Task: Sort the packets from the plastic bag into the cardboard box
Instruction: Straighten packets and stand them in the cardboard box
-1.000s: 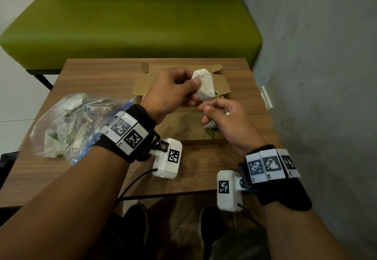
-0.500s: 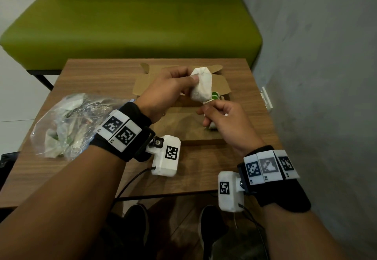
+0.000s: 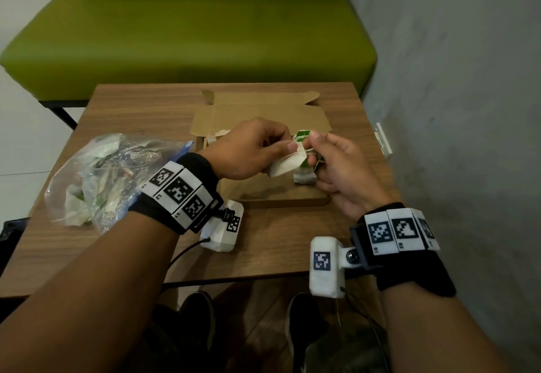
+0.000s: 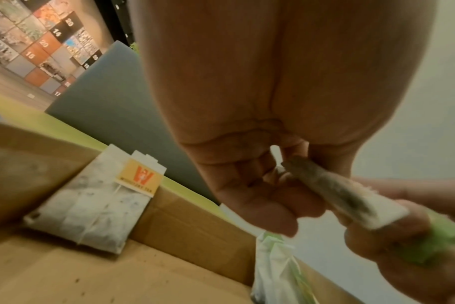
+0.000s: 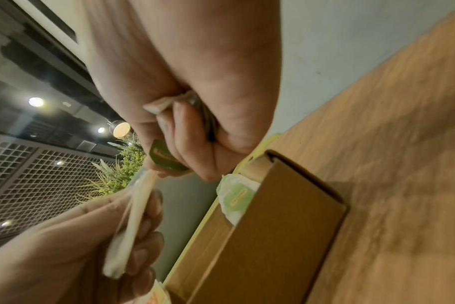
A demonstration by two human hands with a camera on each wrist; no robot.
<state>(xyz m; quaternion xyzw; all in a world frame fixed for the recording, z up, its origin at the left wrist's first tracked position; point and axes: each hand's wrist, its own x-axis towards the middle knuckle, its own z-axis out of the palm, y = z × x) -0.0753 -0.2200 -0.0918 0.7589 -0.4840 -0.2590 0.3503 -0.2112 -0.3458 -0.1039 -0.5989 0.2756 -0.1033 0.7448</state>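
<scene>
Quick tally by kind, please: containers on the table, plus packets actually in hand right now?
Cardboard box: 1
Plastic bag: 1
Packets in hand: 2, a white packet in the left hand and a green-tagged packet in the right hand
Total: 4
Packets inside the bag and the box are too bunched to count.

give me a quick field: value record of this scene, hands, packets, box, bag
left hand: pinches a white tea bag above the box
right hand: grips green-tagged packets
cardboard box: open on the wooden table
in box: orange-tagged tea bags against a wall, green-tagged ones at a corner
plastic bag: on the table beside the left forearm, packets inside
</scene>
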